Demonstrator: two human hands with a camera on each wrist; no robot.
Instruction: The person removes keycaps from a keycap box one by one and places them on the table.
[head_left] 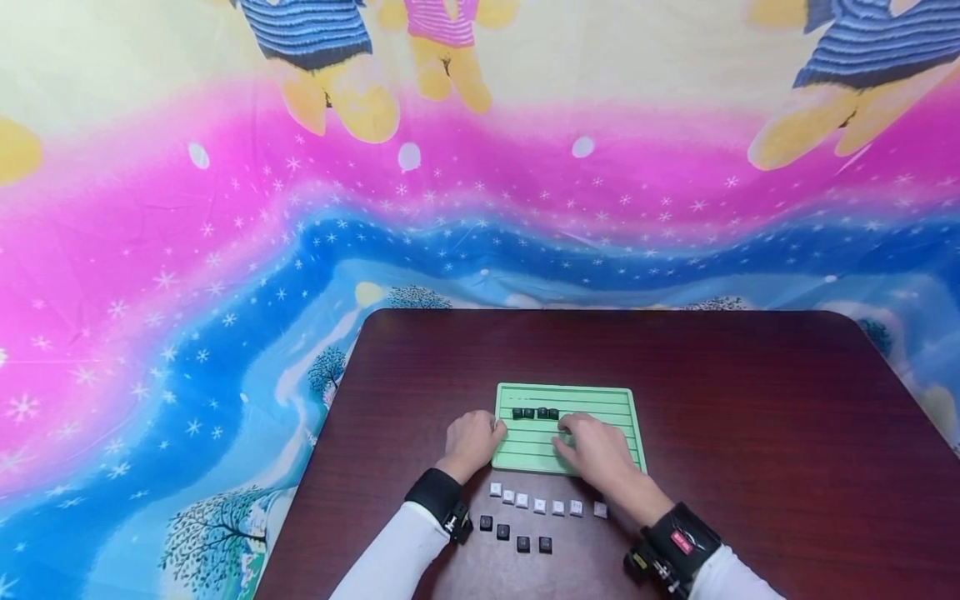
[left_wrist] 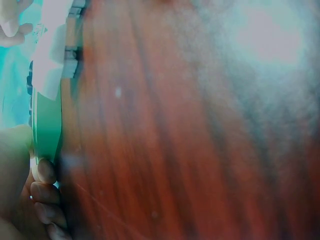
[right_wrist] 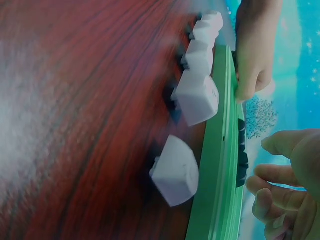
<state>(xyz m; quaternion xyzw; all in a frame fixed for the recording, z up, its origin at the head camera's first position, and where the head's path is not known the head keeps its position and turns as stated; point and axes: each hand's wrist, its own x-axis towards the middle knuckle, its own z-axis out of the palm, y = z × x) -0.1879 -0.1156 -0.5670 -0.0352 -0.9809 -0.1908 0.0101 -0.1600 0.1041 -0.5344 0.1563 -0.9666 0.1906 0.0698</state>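
A light green ribbed tray (head_left: 525,454) lies flat on the table. On one of its upper ridges stands a row of several black keycaps (head_left: 542,413). My left hand (head_left: 468,442) grips the tray's left edge, thumb on the rim and curled fingers (left_wrist: 46,192) against the outer side in the left wrist view. Over the tray's right half is my right hand (head_left: 600,450), its index fingertip right at the right end of the black row. In the right wrist view its thumb (right_wrist: 285,142) and fingers stand apart with nothing between them.
Several white keycaps (head_left: 540,505) form a line in front of the tray, below its near edge. Closer to me, several more black keycaps (head_left: 503,532) sit on the dark red-brown table (head_left: 750,400). A printed cloth (head_left: 480,192) hangs behind the table.
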